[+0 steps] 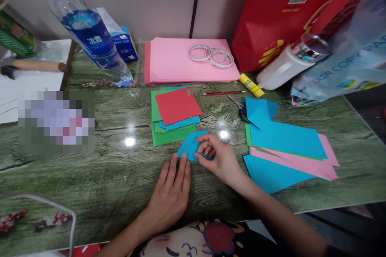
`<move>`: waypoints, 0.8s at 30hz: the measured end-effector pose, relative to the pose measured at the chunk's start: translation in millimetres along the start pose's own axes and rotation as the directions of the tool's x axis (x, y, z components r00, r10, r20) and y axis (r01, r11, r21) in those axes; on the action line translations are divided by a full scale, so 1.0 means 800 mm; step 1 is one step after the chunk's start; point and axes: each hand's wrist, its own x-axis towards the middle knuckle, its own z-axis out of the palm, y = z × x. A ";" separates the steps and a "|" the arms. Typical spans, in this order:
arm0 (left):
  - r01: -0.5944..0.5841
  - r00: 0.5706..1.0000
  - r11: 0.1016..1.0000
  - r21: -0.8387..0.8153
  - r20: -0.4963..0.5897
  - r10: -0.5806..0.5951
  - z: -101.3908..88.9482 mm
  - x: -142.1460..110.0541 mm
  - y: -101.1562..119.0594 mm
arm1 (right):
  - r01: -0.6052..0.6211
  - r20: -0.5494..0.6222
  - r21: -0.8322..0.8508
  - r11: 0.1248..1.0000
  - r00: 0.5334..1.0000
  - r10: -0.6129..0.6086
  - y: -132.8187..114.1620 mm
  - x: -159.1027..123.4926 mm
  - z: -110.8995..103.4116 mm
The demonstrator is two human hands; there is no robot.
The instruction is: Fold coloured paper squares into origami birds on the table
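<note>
A folded piece of blue paper (190, 144) lies on the table in front of me, its left side slanting to a point. My left hand (173, 186) rests flat, fingers stretched, with the fingertips on the paper's lower edge. At the paper's right side, my right hand (218, 156) has its fingers curled and pinches the edge between thumb and fingers. Just behind it sits a stack of square sheets, with a red square (177, 105) on top and green sheets (158, 134) and blue ones below.
Blue, pink and green offcuts (286, 138) lie to the right beside scissors (243, 112). A pencil (224, 93), glue stick (251, 85) and white bottle (279, 66) stand or lie farther back. Tape rings (211, 56) rest on pink paper (171, 60). A water bottle (93, 36) is at back left.
</note>
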 end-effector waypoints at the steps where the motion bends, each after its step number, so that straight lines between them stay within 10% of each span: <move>1: 0.000 1.000 1.000 -0.002 -0.002 0.000 0.000 0.000 0.000 | 0.001 0.000 0.000 1.000 1.000 -0.001 0.000 0.000 0.000; 24: -0.027 0.999 1.000 -0.011 0.017 0.027 -0.003 0.004 -0.004 | 0.020 -0.043 0.054 0.998 0.999 -0.017 0.006 -0.002 0.000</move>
